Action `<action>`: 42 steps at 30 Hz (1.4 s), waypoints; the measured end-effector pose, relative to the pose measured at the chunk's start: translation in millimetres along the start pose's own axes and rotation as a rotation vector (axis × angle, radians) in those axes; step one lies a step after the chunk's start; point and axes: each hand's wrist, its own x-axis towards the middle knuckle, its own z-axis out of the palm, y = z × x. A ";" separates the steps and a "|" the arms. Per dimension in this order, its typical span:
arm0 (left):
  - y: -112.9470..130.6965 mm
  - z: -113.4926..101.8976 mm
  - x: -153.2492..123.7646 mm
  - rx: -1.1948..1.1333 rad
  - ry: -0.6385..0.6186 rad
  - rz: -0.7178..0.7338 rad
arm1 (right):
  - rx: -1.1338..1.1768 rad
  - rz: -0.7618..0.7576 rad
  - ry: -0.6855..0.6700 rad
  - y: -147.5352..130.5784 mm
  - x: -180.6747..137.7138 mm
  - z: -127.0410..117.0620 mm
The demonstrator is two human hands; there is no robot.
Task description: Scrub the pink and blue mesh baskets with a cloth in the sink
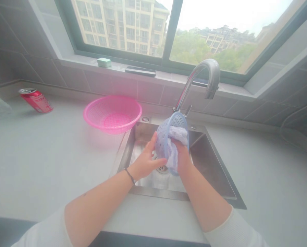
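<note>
Over the steel sink (215,171) I hold a small blue perforated basket (161,137) tipped on its side. My left hand (146,162) grips its outer wall, thumb and fingers wrapped on it. My right hand (182,156) is inside the basket, closed on a pale fluffy cloth (176,137) pressed against the basket's inner face. The right fingers are mostly hidden by the cloth.
A curved chrome tap (203,73) arches above the basket. A pink perforated basket (112,113) sits on the counter left of the sink. A red drink can (36,100) lies on its side at far left. A green soap box (103,62) and a dark flat object (140,71) rest on the window sill.
</note>
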 end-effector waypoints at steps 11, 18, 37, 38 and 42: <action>15.5 -11.7 5.6 -0.268 0.159 0.197 | -0.431 -0.064 -0.155 8.1 -5.3 4.4; 13.2 -7.3 0.1 0.078 -0.025 0.247 | -0.077 -0.098 0.082 13.1 -5.7 -0.9; 12.8 -15.1 6.9 -0.482 0.174 0.140 | -0.668 -0.009 -0.408 -3.5 -11.0 12.2; 11.9 -12.0 4.9 -0.424 0.162 0.131 | -0.579 0.021 -0.363 -1.5 -10.6 12.1; 10.3 0.7 -4.2 -0.120 0.149 0.159 | -0.032 0.078 -0.083 2.6 -7.6 11.2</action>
